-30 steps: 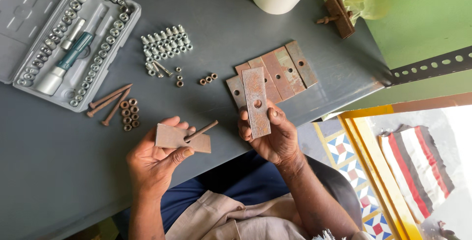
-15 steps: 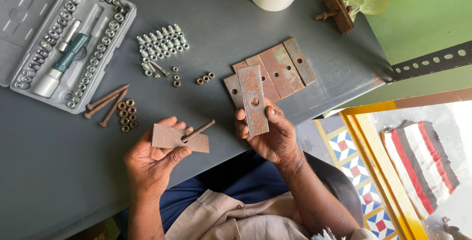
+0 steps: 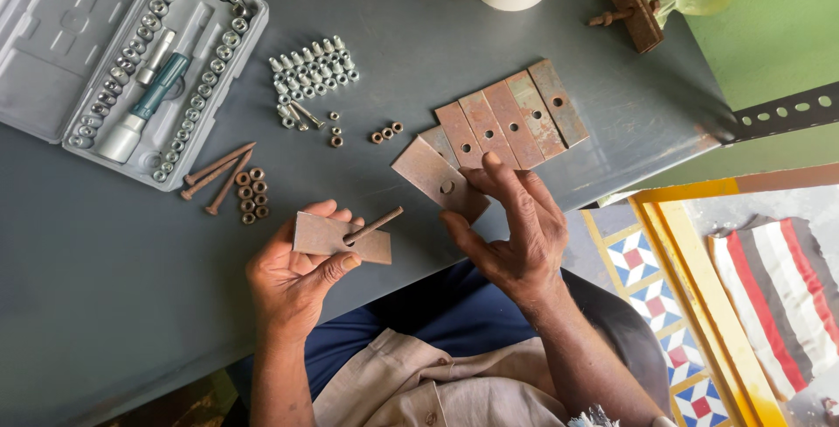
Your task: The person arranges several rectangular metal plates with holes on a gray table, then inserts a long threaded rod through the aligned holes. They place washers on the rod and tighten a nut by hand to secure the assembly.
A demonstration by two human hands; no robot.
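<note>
While a rusty plate [image 3: 336,237] with a bolt [image 3: 374,225] through its hole is gripped by the left hand [image 3: 293,274] at the surface's near edge, another plate [image 3: 440,179] is pinched by the right hand [image 3: 511,235]; the loose bolt could be tipped out and dropped.

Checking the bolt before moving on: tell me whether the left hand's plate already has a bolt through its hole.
Yes: a rusty bolt sticks through the plate held in the left hand.
</note>
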